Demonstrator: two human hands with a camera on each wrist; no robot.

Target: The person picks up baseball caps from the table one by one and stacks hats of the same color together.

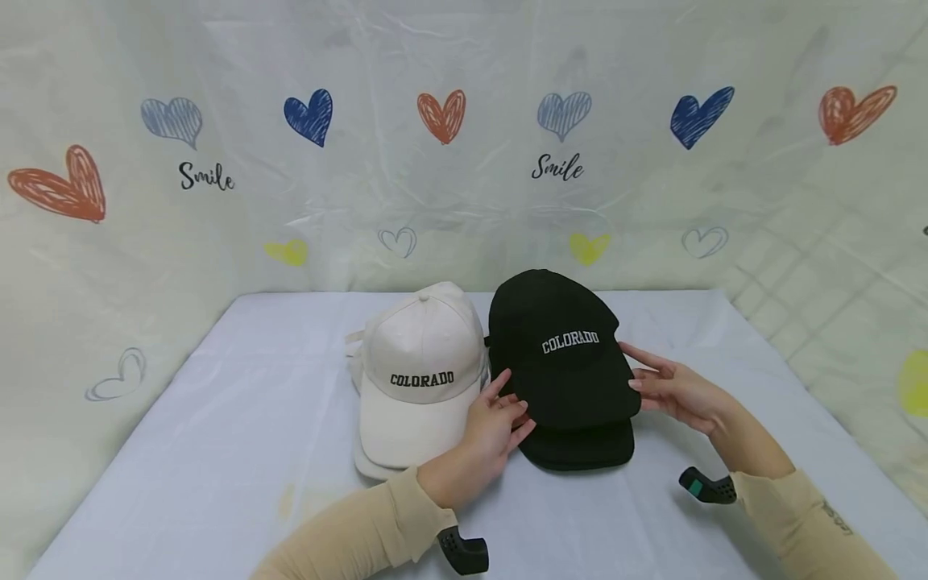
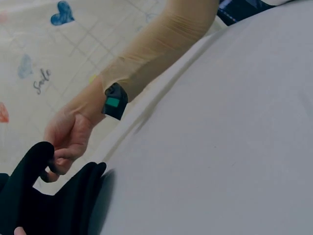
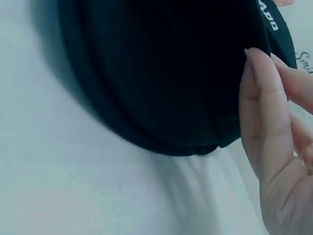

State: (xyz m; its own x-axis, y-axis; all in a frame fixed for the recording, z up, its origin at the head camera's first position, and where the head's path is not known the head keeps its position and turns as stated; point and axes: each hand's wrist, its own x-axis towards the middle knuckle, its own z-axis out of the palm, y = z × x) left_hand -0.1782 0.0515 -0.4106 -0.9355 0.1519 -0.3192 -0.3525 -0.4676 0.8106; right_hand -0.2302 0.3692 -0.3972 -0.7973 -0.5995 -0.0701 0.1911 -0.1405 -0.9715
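Note:
A black cap (image 1: 565,383) with COLORADO in white letters lies tilted on top of another black cap (image 1: 580,451), whose brim shows below it. My left hand (image 1: 493,427) holds the upper cap by the left side of its brim. On the opposite side, my right hand (image 1: 685,396) pinches the brim's right edge between thumb and fingers. In the left wrist view the upper brim (image 2: 29,169) stands raised, with a gap over the stacked brims (image 2: 85,196) beneath. The right wrist view shows the fingers (image 3: 274,112) at the brim's edge.
Left of the black caps, a white COLORADO cap (image 1: 416,423) sits on another pale cap (image 1: 370,467), close by my left hand. A white cloth covers the table (image 1: 239,451). Behind it hangs a backdrop (image 1: 493,217) printed with hearts.

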